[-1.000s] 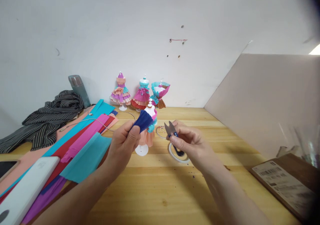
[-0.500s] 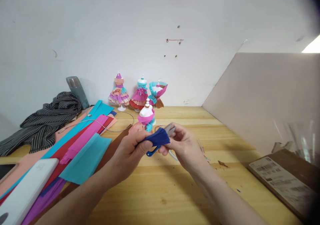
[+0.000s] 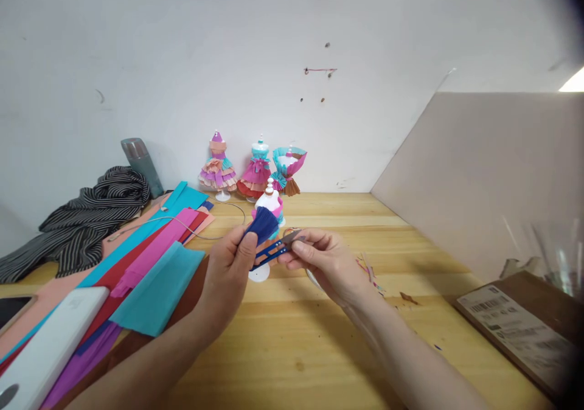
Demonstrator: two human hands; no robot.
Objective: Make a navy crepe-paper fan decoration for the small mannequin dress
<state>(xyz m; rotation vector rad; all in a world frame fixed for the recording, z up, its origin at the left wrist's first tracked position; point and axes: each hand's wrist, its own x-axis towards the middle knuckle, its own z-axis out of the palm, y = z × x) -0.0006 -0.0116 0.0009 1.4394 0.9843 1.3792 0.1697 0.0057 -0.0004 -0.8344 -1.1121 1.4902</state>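
Observation:
My left hand [image 3: 228,273] is closed on a gathered, fanned strip of dark blue crepe paper [image 3: 265,222], pinched under the thumb. My right hand [image 3: 326,261] pinches blue-handled thread snips [image 3: 274,253] near their metal blades. The handle end points left, close to my left fingers; whether it touches them I cannot tell. Just behind the blue paper stands a small white dress-form mannequin [image 3: 268,201] wrapped in pink and turquoise paper, partly hidden by the paper and my hands. Its round white base [image 3: 259,274] shows below the snips.
Three paper-dressed mannequins stand by the wall, including a tiered one [image 3: 218,170]. Coloured crepe sheets [image 3: 157,288], a white device [image 3: 59,343], striped cloth [image 3: 95,206] and a flask [image 3: 142,163] lie or stand left. Paper scraps [image 3: 371,276] and a cardboard parcel [image 3: 520,331] are right.
The blue paper has swung up and away from the blades, its fanned end now pointing upward. My right hand has shifted slightly, and the snips' handles now show fully between my hands.

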